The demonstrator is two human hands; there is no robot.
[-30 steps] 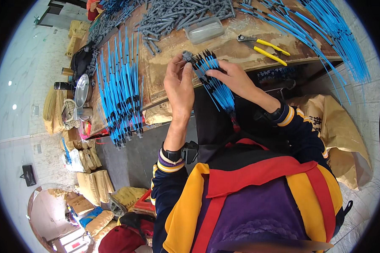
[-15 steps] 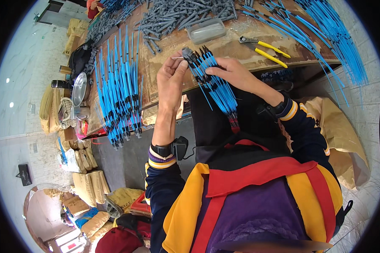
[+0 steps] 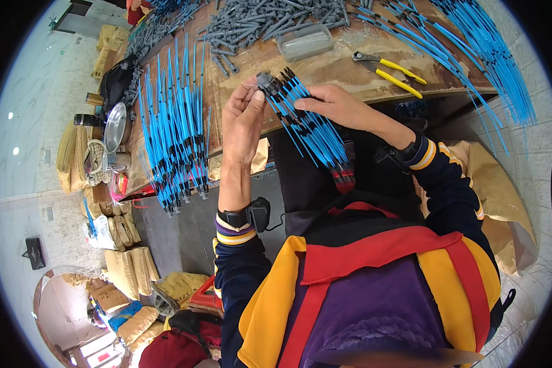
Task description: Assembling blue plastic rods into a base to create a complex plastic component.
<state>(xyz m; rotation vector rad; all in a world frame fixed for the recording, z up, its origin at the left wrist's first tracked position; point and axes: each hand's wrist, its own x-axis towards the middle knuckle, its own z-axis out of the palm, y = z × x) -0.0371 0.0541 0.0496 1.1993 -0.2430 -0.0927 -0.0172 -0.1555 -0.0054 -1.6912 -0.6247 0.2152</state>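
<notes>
Above the table's near edge I hold a bundle of thin blue rods with black bands and grey-black ends, slanting down toward my lap. The fingers and thumb of my left hand pinch a grey plastic fitting at the bundle's upper left end. My right hand is wrapped round the upper right side of the bundle, thumb on top. Its lower end, with dark red tips, points at my apron. To the left, another batch of banded blue rods lies over the table edge.
On the wooden table are a heap of grey plastic parts, a clear plastic box and yellow-handled cutters. Loose blue rods overhang the right side. A metal bowl is at the left; a brown paper sack stands right.
Both hands and the bundle have shifted slightly left. The white strip that stuck out by the left fingers now shows less, and the grey fitting has turned a little.
</notes>
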